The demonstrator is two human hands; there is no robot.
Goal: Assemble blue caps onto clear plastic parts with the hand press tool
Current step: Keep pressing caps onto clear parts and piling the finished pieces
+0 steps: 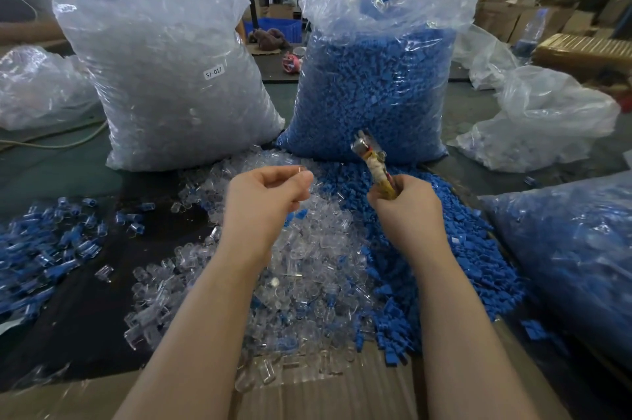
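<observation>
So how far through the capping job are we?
Done: a pile of capped pieces lies at left. In hand: left hand pinches a clear part, right hand grips the press tool. Left: big loose heaps and two near-full bags.

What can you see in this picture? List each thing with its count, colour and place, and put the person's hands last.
Clear-parts bag: one, transparent, back left.
Blue-caps bag: one, blue contents, back centre.
Clear parts: loose heap, transparent, centre of table.
Blue caps: loose heap, blue, right of the clear parts.
Assembled pieces: many, blue and clear, left.
Side bag: one, blue and clear contents, right.
Cardboard: brown, near edge.
Tool: one, metal head, wrapped handle, held up.
Left hand: pinches a small clear part.
Right hand: grips the tool.
</observation>
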